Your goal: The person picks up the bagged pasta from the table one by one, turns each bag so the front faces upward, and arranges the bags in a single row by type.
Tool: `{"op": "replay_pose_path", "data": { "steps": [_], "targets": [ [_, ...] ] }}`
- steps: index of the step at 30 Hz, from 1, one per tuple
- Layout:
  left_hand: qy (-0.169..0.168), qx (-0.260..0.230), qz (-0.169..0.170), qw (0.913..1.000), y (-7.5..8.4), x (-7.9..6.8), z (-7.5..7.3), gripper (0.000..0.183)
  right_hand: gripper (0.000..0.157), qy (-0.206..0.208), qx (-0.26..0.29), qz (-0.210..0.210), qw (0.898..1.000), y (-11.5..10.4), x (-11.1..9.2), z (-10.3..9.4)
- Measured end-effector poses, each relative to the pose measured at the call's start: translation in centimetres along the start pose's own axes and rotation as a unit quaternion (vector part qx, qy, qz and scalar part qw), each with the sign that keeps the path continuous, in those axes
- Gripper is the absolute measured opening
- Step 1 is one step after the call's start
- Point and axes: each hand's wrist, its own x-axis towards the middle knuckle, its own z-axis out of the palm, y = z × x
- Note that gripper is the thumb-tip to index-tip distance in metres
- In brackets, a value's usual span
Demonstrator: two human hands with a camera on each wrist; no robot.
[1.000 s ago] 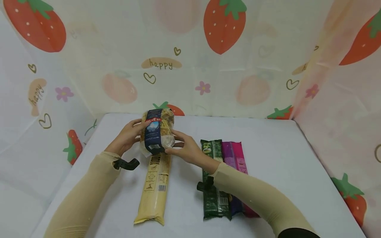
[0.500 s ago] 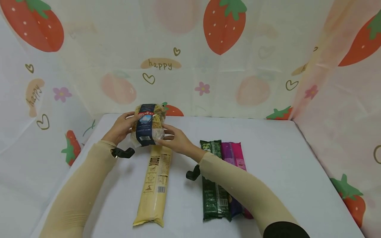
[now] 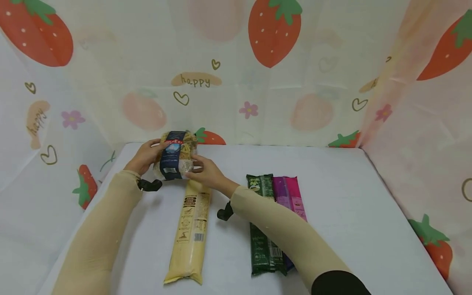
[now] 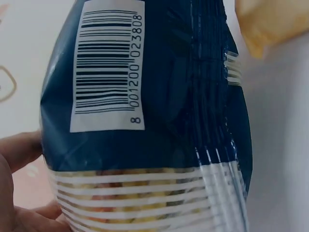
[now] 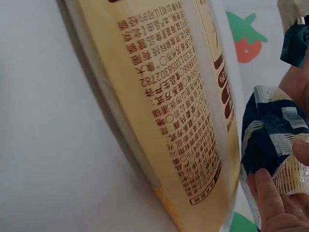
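A clear bag of pasta [image 3: 170,162] with a dark blue label is held tilted above the far left of the table by both hands. My left hand [image 3: 144,157] grips its left side, thumb over the label. My right hand [image 3: 209,172] holds its lower right side between thumb and fingers. In the left wrist view, the bag's barcode [image 4: 108,67] faces the camera, with left-hand fingers [image 4: 21,152] at its edge. A long yellow packet [image 3: 188,237] lies on the table, its far end just below the bag.
A green packet [image 3: 262,250] and a pink-purple packet [image 3: 291,196] lie side by side on the right, partly hidden by the right sleeve. The white table [image 3: 361,221] meets a strawberry-print curtain [image 3: 228,61] at the back and sides.
Both hands have carried the bag of pasta leftward, so more of the yellow packet's far end shows. The right forearm has swung left too. The packets on the table stay put.
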Motion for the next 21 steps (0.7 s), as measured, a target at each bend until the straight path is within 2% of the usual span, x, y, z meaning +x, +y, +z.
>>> {"op": "replay_pose_path", "data": {
  "steps": [8,21],
  "targets": [
    [-0.012,0.013,-0.006,0.9998,-1.2,1.2,-0.9,0.093,0.079,-0.005,-0.021,0.031,0.999,0.2,1.2,1.3],
    [-0.005,0.038,0.010,0.9992,-1.8,1.7,-1.2,0.089,0.081,-0.011,-0.049,0.057,0.997,0.3,1.8,2.3]
  ]
}}
